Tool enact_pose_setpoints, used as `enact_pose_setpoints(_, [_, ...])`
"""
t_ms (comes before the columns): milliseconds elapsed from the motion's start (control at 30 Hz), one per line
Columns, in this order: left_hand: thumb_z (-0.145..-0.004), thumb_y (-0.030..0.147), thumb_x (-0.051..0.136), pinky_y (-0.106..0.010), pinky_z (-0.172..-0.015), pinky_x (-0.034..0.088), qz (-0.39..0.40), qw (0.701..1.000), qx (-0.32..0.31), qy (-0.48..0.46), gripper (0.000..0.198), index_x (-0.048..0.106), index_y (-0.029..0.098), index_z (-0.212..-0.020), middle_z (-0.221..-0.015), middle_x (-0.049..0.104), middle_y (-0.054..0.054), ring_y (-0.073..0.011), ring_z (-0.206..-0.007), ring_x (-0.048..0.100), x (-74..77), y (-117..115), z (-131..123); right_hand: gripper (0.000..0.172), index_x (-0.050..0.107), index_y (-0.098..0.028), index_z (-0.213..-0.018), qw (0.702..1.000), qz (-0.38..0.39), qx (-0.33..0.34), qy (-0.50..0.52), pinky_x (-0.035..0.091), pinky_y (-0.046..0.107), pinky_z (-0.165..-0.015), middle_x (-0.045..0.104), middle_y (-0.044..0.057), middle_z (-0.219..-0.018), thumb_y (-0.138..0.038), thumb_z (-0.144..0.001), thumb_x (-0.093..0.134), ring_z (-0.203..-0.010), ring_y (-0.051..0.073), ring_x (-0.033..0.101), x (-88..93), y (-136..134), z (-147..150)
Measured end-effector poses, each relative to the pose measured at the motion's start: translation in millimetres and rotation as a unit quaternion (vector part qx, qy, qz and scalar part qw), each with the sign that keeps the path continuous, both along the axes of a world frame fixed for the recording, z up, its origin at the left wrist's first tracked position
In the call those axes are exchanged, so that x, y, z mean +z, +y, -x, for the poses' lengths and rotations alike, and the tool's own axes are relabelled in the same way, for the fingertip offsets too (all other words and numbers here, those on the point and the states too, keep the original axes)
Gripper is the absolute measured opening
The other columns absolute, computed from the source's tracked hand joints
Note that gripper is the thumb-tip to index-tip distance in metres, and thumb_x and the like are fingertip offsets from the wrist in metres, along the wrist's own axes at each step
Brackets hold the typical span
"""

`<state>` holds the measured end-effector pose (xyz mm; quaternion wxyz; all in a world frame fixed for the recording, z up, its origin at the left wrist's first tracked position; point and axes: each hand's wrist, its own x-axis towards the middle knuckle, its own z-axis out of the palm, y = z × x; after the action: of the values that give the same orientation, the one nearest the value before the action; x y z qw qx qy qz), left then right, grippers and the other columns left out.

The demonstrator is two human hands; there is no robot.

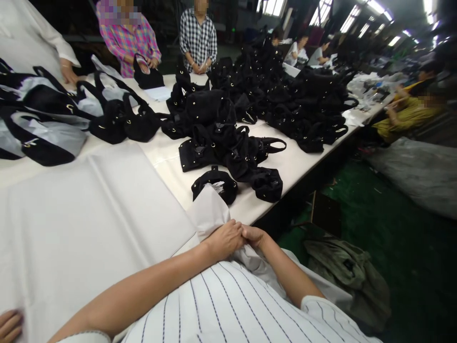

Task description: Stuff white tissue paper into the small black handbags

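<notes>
The left hand (227, 238) and the right hand (253, 236) are gripping a crumpled pale sheet (210, 207), with fingers folding closely around it. Both hands are meeting in front of the striped shirt (214, 300). The sheet is rising at the near edge of the table (291, 166), and its tip is overlapping a small black bag (231, 188); whether it is touching, I cannot tell.

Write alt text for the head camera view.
A person's left hand and right hand meet, gripping a crumpled pale sheet near the edge of a white table. Beyond, black handbags lie heaped, and co-workers stand across the table.
</notes>
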<state>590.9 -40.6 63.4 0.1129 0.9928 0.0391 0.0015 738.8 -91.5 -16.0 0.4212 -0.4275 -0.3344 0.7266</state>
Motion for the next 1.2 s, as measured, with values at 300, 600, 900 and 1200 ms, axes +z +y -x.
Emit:
enact_pose_setpoints(300, [-0.088, 0.028, 0.054, -0.038, -0.095, 0.048, 0.256, 0.875, 0.292, -0.290, 0.014, 0.064, 0.021, -0.096, -0.111, 0.061, -0.010, -0.0216, -0.107, 0.058, 14.6, 38.6, 64.9, 0.072, 0.064, -0.018, -0.116, 0.998, -0.062, -0.025, 0.008, 0.047, 0.038, -0.093, 0.069, 0.008, -0.107, -0.026, -0.048, 0.086, -0.106, 0.028, 0.062, 50.9, 13.6, -37.3])
enact_pose_setpoints(600, [-0.073, 0.054, 0.068, -0.046, -0.097, 0.044, 0.205, 0.689, 0.665, -0.204, 0.092, 0.030, 0.006, -0.142, -0.130, 0.048, -0.026, -0.0351, -0.120, 0.051, -59.2, 151.1, 11.1, 0.041, 0.071, -0.023, -0.090, 0.950, -0.114, -0.265, -0.119, 0.044, 0.044, -0.098, 0.071, 0.007, -0.094, -0.029, -0.051, 0.081, -0.099, 0.029, 0.063, 56.8, 17.9, -73.6])
enact_pose_setpoints(900, [-0.080, 0.019, 0.045, -0.034, -0.098, 0.044, 0.102, 0.743, 0.622, -0.225, 0.048, 0.057, 0.017, -0.127, -0.118, 0.065, -0.011, -0.0246, -0.111, 0.059, -26.6, 135.1, 48.6, 0.072, 0.062, -0.025, -0.105, 0.973, -0.122, -0.140, -0.136, 0.052, 0.036, -0.073, 0.067, 0.008, -0.098, -0.047, -0.042, 0.088, -0.087, 0.027, 0.063, 92.3, -6.6, -52.5])
enact_pose_setpoints(1200, [-0.082, 0.031, 0.050, -0.038, -0.090, 0.047, 0.053, 0.718, 0.687, -0.099, 0.039, 0.068, 0.020, -0.115, -0.108, 0.069, -0.010, -0.0297, -0.103, 0.063, -31.4, 84.7, 161.1, 0.055, 0.060, -0.026, -0.083, 0.952, -0.107, -0.243, -0.150, 0.049, 0.039, -0.065, 0.061, 0.007, -0.080, -0.060, -0.047, 0.084, -0.074, 0.025, 0.058, 116.5, 12.0, -35.3])
